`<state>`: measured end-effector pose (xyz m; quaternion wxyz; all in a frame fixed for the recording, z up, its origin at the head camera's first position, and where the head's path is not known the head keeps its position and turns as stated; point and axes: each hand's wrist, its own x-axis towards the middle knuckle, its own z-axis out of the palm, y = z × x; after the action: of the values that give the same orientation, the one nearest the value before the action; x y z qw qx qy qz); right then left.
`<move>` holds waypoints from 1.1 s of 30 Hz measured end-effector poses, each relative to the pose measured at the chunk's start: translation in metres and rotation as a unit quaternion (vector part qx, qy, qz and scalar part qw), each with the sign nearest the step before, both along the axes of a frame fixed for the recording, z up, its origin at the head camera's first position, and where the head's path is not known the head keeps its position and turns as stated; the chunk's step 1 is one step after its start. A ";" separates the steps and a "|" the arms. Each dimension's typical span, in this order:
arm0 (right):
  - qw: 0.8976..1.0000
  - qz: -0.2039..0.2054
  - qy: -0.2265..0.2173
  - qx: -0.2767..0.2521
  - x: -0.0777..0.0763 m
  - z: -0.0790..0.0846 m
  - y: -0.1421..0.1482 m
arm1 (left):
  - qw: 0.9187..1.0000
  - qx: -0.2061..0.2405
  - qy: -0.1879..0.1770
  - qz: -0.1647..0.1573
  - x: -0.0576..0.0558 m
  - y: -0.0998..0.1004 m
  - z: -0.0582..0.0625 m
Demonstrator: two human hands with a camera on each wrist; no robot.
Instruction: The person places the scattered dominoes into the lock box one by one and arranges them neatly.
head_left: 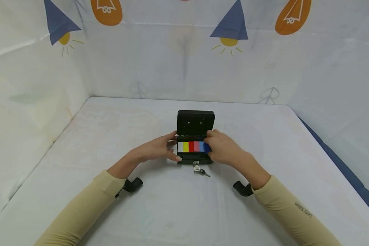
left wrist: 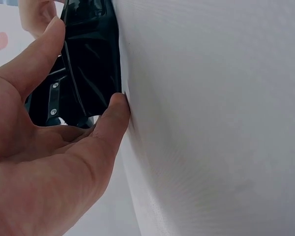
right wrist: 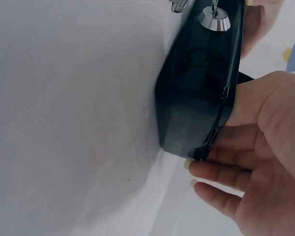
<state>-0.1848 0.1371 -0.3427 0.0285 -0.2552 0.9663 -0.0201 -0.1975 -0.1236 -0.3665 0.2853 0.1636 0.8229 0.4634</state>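
A small black metal cash box (head_left: 187, 160) stands on the table with its lid (head_left: 195, 123) raised. Inside lies a row of coloured blocks: white (head_left: 180, 147), yellow, red, pink, light blue and a dark blue block (head_left: 206, 147) at the right end. My left hand (head_left: 155, 149) steadies the box from its left side, thumb at the front corner and fingers along the wall. The right hand (head_left: 223, 147) reaches over the right wall, thumb and forefinger at the dark blue block, partly hiding it. In the right wrist view its other fingers hang outside the box wall (right wrist: 191, 118).
From the front of the box juts a silver lock (head_left: 196, 164) with keys (head_left: 204, 173) hanging onto the white tabletop (head_left: 172, 205). White printed cloth (head_left: 160, 58) encloses the back and sides. A black wrist device (head_left: 133, 185) sits beneath each forearm.
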 end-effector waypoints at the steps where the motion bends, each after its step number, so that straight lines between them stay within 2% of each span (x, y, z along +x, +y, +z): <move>1: 1.000 -0.002 0.001 -0.001 0.000 0.000 0.000 | 1.000 0.000 0.001 -0.001 0.000 0.000 0.001; 10: 1.000 -0.019 0.003 0.003 0.003 0.000 -0.005 | 1.000 0.001 0.003 -0.004 0.003 0.000 0.004; 23: 1.000 -0.016 0.016 -0.007 0.002 -0.004 -0.003 | 1.000 -0.003 -0.003 0.005 0.001 -0.001 0.001; 33: 0.999 -0.006 0.005 -0.050 0.000 -0.008 0.004 | 1.000 -0.006 -0.002 0.004 0.001 -0.003 -0.001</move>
<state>-0.1847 0.1411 -0.3507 0.0112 -0.2507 0.9657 -0.0670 -0.1969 -0.1265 -0.3677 0.2860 0.1572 0.8259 0.4597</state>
